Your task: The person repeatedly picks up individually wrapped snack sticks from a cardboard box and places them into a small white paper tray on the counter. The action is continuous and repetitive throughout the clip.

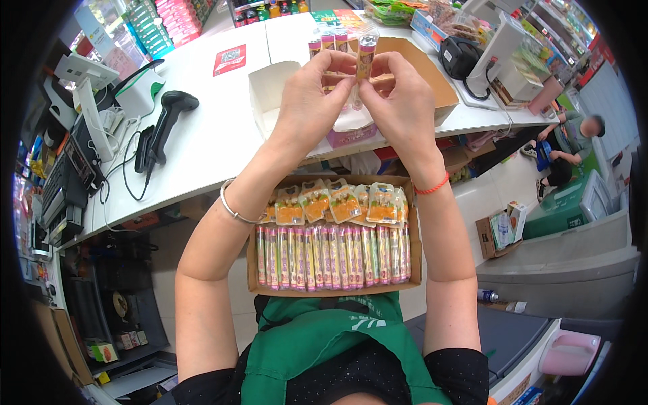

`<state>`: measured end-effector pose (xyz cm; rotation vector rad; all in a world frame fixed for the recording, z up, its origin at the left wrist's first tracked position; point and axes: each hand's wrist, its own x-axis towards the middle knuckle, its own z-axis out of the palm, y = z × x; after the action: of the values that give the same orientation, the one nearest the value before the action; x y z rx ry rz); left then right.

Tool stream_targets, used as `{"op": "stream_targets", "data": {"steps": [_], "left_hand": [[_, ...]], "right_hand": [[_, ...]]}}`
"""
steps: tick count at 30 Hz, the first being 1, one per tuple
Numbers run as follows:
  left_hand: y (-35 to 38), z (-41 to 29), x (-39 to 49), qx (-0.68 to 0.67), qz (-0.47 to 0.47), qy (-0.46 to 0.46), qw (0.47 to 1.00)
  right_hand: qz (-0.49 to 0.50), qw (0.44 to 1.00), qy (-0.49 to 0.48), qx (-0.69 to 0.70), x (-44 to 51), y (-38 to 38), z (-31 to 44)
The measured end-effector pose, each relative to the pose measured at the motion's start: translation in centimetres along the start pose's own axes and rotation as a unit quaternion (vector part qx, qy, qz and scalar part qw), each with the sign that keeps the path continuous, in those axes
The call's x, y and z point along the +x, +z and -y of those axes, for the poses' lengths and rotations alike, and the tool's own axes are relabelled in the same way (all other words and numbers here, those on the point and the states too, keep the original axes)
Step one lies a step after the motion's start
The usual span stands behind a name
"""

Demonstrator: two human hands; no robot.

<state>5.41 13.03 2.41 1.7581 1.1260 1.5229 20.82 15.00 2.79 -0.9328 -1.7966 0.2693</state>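
Between the fingertips of my left hand [316, 93] and my right hand [397, 96] a wrapped candy tube [365, 58] stands upright. Several similar tubes [328, 41] stand just behind my left fingers, partly hidden, above a small pink and white display box [354, 134] at the counter's front edge. Against my green apron, below the counter, is a cardboard tray [416, 258]. A row of wrapped tubes [334, 258] fills its near part, and flat packs with orange contents [346, 202] lie along its far part.
On the white counter [202, 126] lie a barcode scanner [164, 126] with its cable and a red card with a printed code [230, 59]. An open cardboard box [440, 91] stands behind my right hand. A person [574, 136] sits at the right, near a green bin [562, 207].
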Motion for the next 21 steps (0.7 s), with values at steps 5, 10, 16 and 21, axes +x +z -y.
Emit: {"op": "stream_targets", "data": {"steps": [5,10,16,21], "left_hand": [[-0.1,0.8,0.4,0.023,0.022,-0.025,0.999],[0.1,1.1,0.3,0.054,0.032,-0.040,0.997],[0.3,1.7,0.5,0.063,0.034,-0.033,0.997],[0.6,2.3,0.4,0.045,0.016,-0.019,0.999]], "right_hand": [[0.007,0.998,0.013,-0.061,0.3,0.9,-1.6],[0.008,0.997,0.020,-0.079,0.5,1.2,-2.0],[0.020,0.996,0.034,-0.080,0.8,1.7,-2.7],[0.025,0.998,0.032,-0.050,1.1,1.6,-3.0]]}}
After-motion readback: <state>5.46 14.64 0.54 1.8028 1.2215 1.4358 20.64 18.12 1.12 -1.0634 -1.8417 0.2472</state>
